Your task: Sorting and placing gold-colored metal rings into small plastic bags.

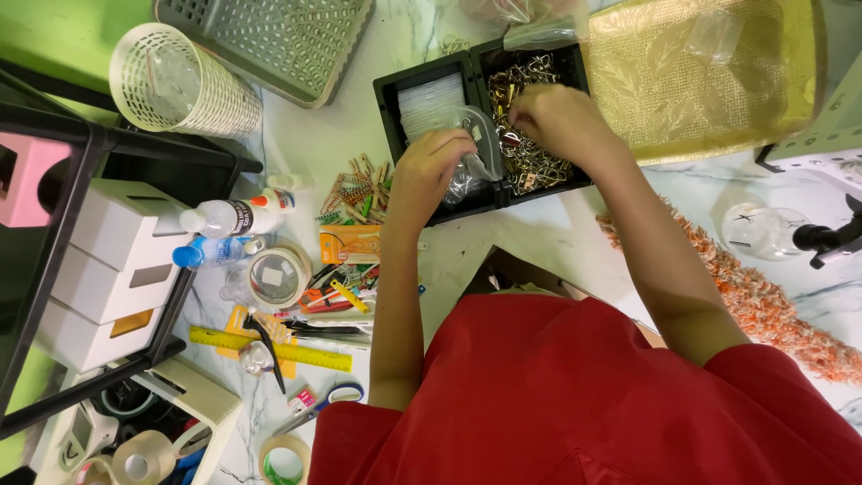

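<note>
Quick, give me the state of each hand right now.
Left hand: closed on a small clear plastic bag over the black divided box.
Right hand: fingers curled down into the metal clips; grip cannot be told.

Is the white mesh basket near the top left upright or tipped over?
Tipped over: the white mesh basket lies on its side, open mouth facing left.

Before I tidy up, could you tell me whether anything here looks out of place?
Yes: the white mesh basket lies tipped on its side at top left, and clothespins lie scattered loose beside the black divided box.
</note>
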